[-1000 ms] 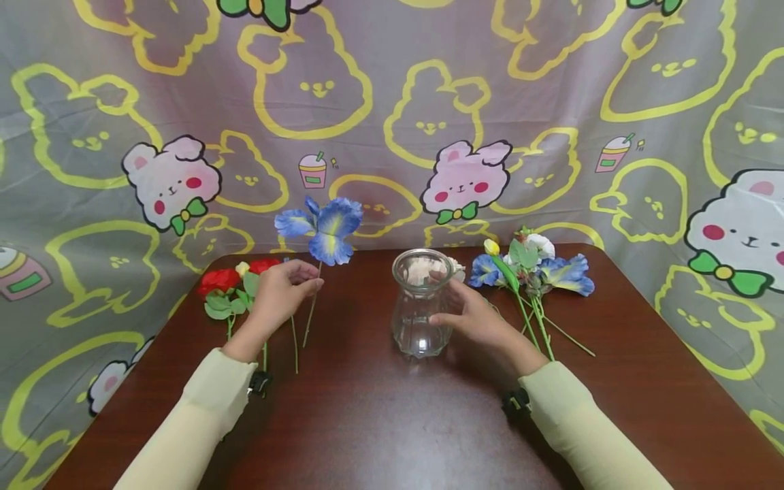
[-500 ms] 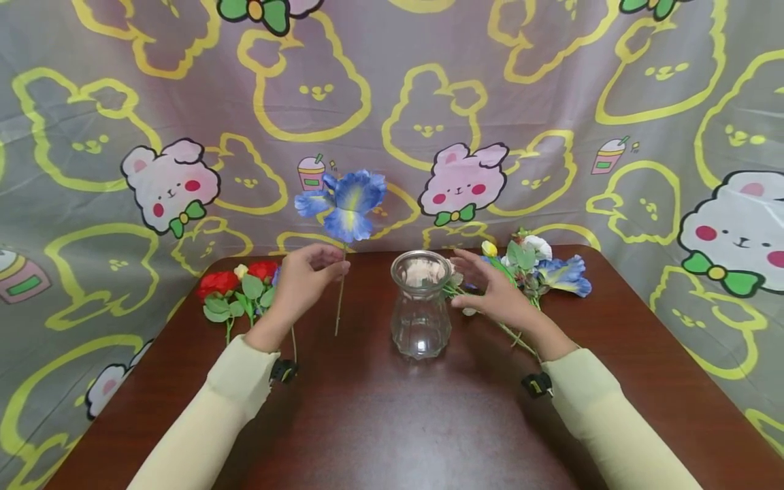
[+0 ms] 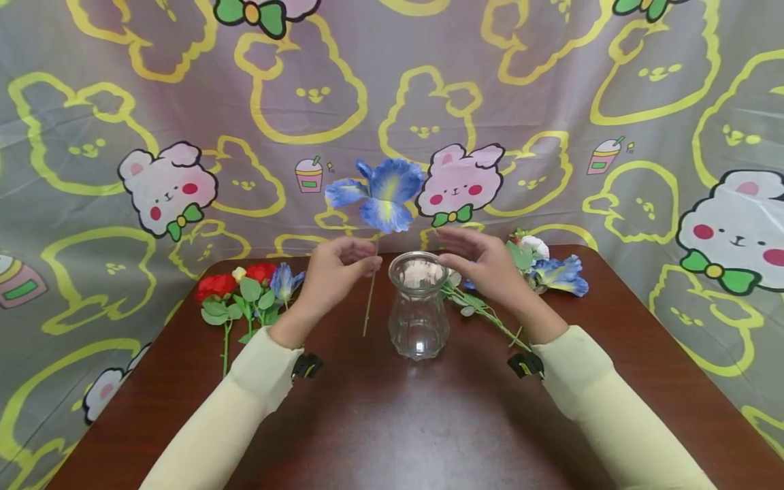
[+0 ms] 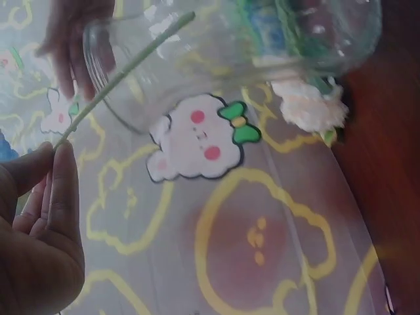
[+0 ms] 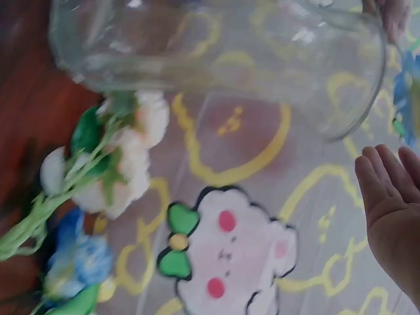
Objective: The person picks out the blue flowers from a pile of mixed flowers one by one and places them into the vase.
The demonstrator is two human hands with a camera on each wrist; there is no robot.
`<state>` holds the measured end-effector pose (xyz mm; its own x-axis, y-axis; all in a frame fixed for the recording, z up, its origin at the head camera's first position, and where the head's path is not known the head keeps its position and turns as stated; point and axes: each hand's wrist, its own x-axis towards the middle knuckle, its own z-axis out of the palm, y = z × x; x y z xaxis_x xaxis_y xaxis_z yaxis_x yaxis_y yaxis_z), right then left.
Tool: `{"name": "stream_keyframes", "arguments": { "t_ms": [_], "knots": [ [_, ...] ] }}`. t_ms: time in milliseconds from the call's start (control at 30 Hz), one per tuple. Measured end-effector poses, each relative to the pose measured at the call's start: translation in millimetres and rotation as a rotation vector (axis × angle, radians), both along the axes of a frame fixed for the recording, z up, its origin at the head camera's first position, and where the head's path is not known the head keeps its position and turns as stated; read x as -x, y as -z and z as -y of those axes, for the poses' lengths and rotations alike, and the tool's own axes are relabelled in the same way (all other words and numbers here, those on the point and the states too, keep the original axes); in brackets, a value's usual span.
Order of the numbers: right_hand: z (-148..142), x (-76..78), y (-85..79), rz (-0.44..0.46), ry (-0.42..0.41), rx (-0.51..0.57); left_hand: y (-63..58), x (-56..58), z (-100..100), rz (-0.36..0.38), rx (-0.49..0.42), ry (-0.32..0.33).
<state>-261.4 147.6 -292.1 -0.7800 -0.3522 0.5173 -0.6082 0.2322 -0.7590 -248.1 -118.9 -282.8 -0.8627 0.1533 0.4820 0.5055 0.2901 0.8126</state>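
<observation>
My left hand pinches the thin stem of a blue iris between thumb and fingers. The bloom stands upright above the hand, and the bare stem hangs below it, left of the vase. A clear glass vase with a flared rim stands upright on the table between both hands. My right hand is held just right of the vase's rim, its fingers extended and nothing in its grasp. In the right wrist view the right hand is apart from the glass.
Red roses and another blue iris lie at the left of the brown table. To the right lie a white flower, a blue iris and pale cream flowers. A patterned curtain hangs behind.
My left hand has carried the blue iris rightward and up, close to the vase. My right hand has come off the vase and risen beside its rim. The vase stays in place.
</observation>
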Motion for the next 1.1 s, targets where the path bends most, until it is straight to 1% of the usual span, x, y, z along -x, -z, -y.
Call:
{"name": "stream_keyframes", "arguments": {
  "t_ms": [133, 233, 300, 367, 467, 500, 700, 767, 967, 1100],
  "knots": [
    [14, -1.7, -11.2, 0.022, -0.009, 0.031, -0.4, -1.8, -12, -0.02, 0.016, 0.033],
    [22, -1.1, -18.4, -0.002, 0.042, 0.01, -0.5, -3.2, -20, -0.024, 0.018, 0.064],
    [26, -0.7, -21.2, 0.01, 0.082, -0.003, -0.6, -4.3, -25, -0.025, 0.02, 0.08],
    [28, -0.8, -23.4, 0.043, 0.113, -0.007, -1.1, -5.5, -29, -0.028, 0.022, 0.09],
    [31, -0.7, -25.4, 0.13, 0.123, 0.031, -1.5, -6.4, -35, -0.035, 0.02, 0.104],
    [32, -1.0, -26.0, 0.145, 0.128, 0.041, -1.8, -6.4, -36, -0.035, 0.018, 0.108],
    [34, -2.3, -28.4, 0.221, 0.111, 0.151, -0.9, -6.3, -41, -0.028, 0.009, 0.123],
    [34, -2.4, -28.4, 0.26, 0.089, 0.201, -0.1, -6.1, -42, -0.029, 0.014, 0.126],
    [37, -3.2, -28.6, 0.385, -0.021, 0.386, 0.6, -6.5, -45, -0.037, 0.029, 0.129],
    [38, -2.8, -28.1, 0.419, -0.031, 0.442, 1.0, -6.2, -46, -0.041, 0.038, 0.125]
  ]
}}
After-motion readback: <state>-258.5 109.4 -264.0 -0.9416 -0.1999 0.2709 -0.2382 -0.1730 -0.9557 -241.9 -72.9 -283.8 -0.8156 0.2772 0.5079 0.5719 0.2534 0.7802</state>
